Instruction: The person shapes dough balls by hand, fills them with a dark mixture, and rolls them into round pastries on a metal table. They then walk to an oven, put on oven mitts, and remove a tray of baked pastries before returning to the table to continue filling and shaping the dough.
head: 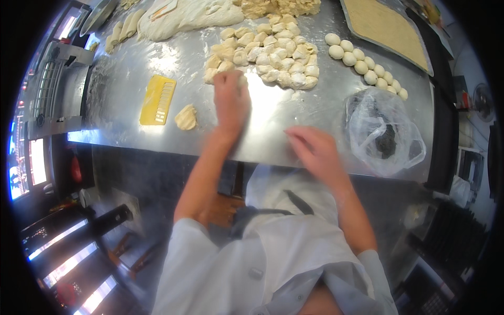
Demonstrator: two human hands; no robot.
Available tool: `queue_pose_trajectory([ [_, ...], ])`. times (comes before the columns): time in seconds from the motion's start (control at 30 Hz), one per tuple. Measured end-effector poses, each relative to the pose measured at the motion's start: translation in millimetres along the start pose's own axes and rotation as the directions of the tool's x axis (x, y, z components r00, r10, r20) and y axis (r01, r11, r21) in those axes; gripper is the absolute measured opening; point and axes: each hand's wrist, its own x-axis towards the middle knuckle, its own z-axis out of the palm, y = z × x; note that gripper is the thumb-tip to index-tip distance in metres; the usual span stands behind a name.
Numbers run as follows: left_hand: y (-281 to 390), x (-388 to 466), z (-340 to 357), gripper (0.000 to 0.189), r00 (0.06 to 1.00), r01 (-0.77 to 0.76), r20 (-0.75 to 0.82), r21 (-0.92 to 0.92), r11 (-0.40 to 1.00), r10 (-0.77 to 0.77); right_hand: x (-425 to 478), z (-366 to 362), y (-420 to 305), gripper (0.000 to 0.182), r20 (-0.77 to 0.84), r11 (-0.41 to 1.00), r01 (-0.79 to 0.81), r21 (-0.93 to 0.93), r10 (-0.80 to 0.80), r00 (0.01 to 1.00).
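Observation:
My left hand (231,92) reaches to the near left edge of a cluster of dough pieces (281,51); its fingers are curled and a bit of dough seems to show beside them, but whether it grips one cannot be told. Blurred, my right hand (313,147) is over the steel table's near edge, fingers bent, away from the dough. One lone dough piece (186,117) lies left of my left forearm. Beside it is a yellow plastic dough scraper (155,100) with slots. To the right, smooth dough balls (361,67) lie in a slanting double row.
A clear plastic bag (384,134) with a dark mass inside sits at the table's right front. Behind are a large dough slab (197,17), crumbly dough (275,6) and a tray (388,31) of tan material. Dough rolls (125,29) and a metal machine (59,90) are at left.

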Motion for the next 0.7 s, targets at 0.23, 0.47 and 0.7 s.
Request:
queue_pose_trajectory([
  [0.23,78,-78,4,0.039,0.943,0.184,0.329,-0.395,0.900,-0.048,12,19,38,0.068,0.024,0.963,0.142,-0.230,-0.141,0.990],
  [0.47,74,-105,1,0.049,0.932,0.307,0.320,-0.438,0.845,-0.172,7,-7,57,0.067,-0.136,0.986,-0.013,-0.164,-0.009,0.991],
  [0.7,48,-113,-13,0.020,0.976,0.180,0.183,-0.379,0.908,-0.117,-6,-8,74,0.058,-0.030,0.864,-0.007,-0.503,-0.009,0.999],
])
